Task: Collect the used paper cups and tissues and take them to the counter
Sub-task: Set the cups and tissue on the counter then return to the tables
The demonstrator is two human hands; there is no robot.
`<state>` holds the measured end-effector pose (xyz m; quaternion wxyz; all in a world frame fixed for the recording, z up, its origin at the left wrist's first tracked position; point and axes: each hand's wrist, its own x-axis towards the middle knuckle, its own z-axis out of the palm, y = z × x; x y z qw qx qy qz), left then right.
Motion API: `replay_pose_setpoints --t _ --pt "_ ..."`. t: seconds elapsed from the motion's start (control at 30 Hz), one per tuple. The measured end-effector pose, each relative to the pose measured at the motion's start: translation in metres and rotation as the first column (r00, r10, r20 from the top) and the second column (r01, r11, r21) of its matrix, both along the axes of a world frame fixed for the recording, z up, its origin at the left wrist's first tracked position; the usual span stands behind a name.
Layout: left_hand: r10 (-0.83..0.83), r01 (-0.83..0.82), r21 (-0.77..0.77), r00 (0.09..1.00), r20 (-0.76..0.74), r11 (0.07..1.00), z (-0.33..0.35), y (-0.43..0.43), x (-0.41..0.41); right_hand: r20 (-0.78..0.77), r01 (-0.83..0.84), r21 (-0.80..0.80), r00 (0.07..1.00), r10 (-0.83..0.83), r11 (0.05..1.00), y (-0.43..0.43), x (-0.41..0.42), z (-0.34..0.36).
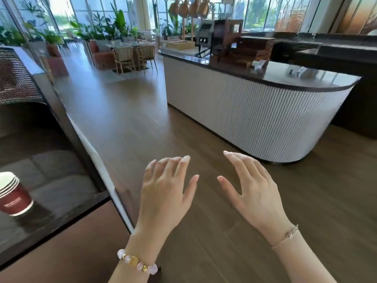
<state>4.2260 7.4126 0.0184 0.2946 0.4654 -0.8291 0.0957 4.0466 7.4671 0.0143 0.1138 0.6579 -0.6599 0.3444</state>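
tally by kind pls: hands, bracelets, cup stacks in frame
Hands: 2 (left hand, right hand, both empty)
Bracelets: 2 (bead bracelet on left wrist, chain bracelet on right)
Cup stacks: 1 (red paper cup stack on dark table)
Total: 5

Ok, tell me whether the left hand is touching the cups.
Apart. The head view shows the left hand open over the floor, with a stretch of dark tabletop between it and the cups.
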Motion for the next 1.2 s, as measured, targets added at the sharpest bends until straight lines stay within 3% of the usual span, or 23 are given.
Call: replay_pose_setpoints --t 0.5,0.9,1.2 --pt "-0.126 0.126 0.011 0.992 0.013 0.992 0.003 -0.085 -0.1 -0.004 0.174 0.02 0.985 -0.174 0.985 -0.05 -0.093 -0.008" --pt "-0.159 0.159 -0.011 0.987 -0.036 0.987 0.011 -0.266 -0.173 -0.056 0.19 0.034 0.981 -0.188 0.981 -0.232 -0.161 0.009" --pt "-0.055 0.055 -0.018 0.998 -0.039 0.998 0.01 -0.377 -0.176 -0.028 0.096 0.07 0.995 -0.094 0.993 -0.363 -0.168 0.011"
